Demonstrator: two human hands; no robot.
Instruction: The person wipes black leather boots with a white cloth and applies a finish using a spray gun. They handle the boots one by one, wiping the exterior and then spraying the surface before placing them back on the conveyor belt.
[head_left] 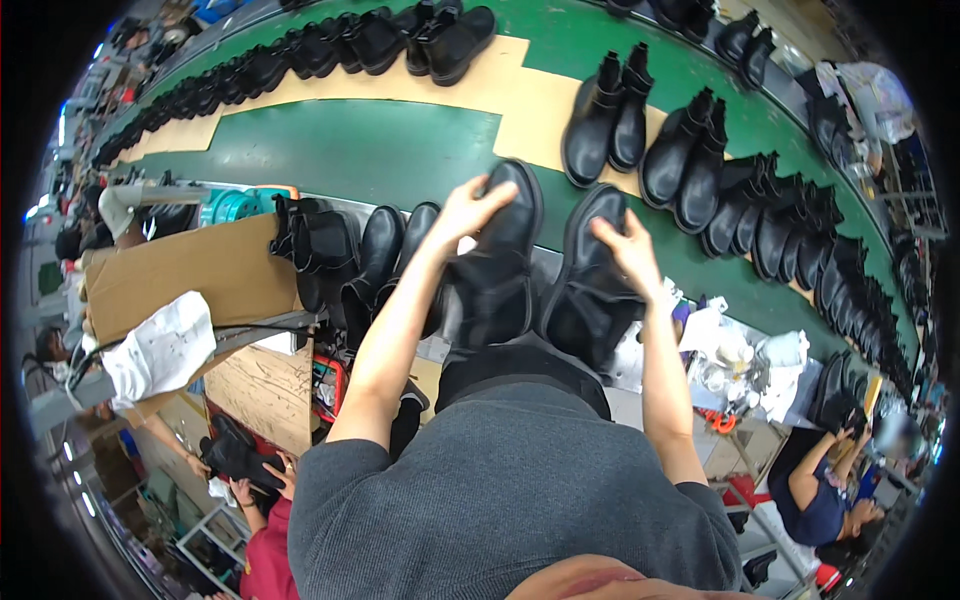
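Close in front of me, side by side, are two black ankle boots, toes pointing away. My left hand [470, 218] grips the toe of the left boot [508, 235], thumb laid over its top. The right boot [582, 265] is in my right hand [632, 258], whose thumb presses on the vamp while the other fingers go out of sight along its outer side. Both boot shafts come back toward my waist and are blurred. Just left of my left forearm stand more black boots [378, 245].
A green conveyor belt [350, 150] with tan sheets [520, 110] carries rows of black boots [690, 170]. Cardboard [190, 275] and a white cloth [160, 345] lie left; crumpled white material [735, 350] is right. Co-workers [265, 545] [815, 490] are behind on both sides.
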